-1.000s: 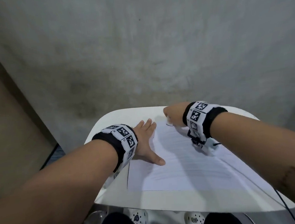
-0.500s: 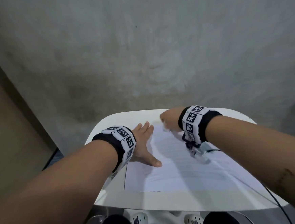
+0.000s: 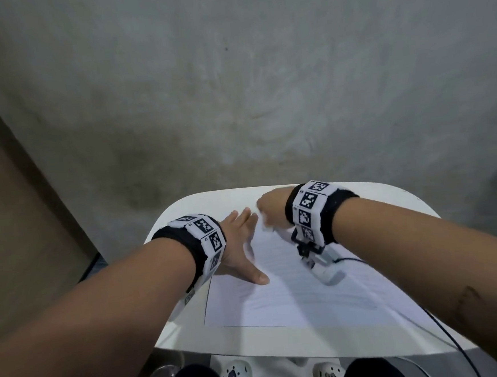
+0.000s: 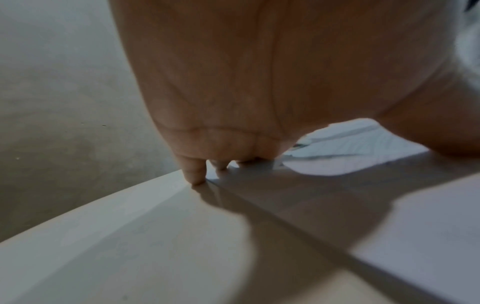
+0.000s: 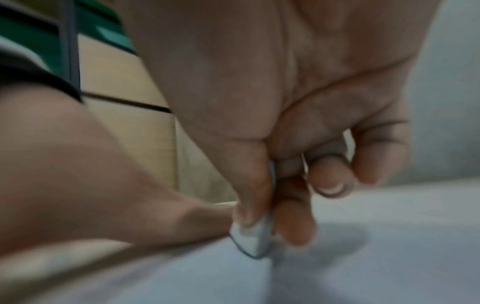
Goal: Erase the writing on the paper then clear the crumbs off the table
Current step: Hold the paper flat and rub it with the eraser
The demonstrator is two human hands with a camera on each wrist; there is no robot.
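Observation:
A white sheet of paper (image 3: 294, 292) with faint ruled lines lies on the small white table (image 3: 253, 345). My left hand (image 3: 240, 245) lies flat on the paper's left edge, fingers straight and thumb spread, pressing it down. In the left wrist view its fingertips (image 4: 194, 174) touch the table beside the paper (image 4: 337, 162). My right hand (image 3: 270, 210) is at the paper's far edge and pinches a small white eraser (image 5: 253, 240) between thumb and fingers, its tip on the paper (image 5: 363, 257). In the head view the eraser (image 3: 266, 224) shows only as a white blur.
The table stands against a grey concrete wall (image 3: 233, 85). A beige panel (image 3: 15, 221) is at the left. A black cable (image 3: 443, 333) runs off the table's right side. My knees and white shoes (image 3: 235, 373) are below the near edge.
My right hand with the eraser has slid left along the paper's far edge, closer to the left hand's fingertips. The left hand stays pressed on the paper.

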